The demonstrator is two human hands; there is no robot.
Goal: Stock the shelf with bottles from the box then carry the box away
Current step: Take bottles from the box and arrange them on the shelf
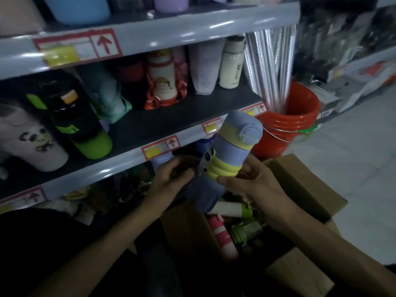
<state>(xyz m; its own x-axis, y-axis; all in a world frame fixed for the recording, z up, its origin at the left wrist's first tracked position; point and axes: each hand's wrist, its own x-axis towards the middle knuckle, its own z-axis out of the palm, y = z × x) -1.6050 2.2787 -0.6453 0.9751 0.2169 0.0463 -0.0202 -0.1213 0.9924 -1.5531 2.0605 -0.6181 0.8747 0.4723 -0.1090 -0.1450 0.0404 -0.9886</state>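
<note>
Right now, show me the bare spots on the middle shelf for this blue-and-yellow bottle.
Bare board runs along the middle shelf front, between the black-and-green bottle and the red-and-white cartoon bottle, and on before the white bottle. The left end is crowded; so is the box.

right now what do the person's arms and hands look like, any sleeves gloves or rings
Both forearms are bare, with no sleeves in view. The left hand and right hand wear no gloves. No watch, bracelet or ring shows, though the light is dim. A black garment shows at lower left.
</note>
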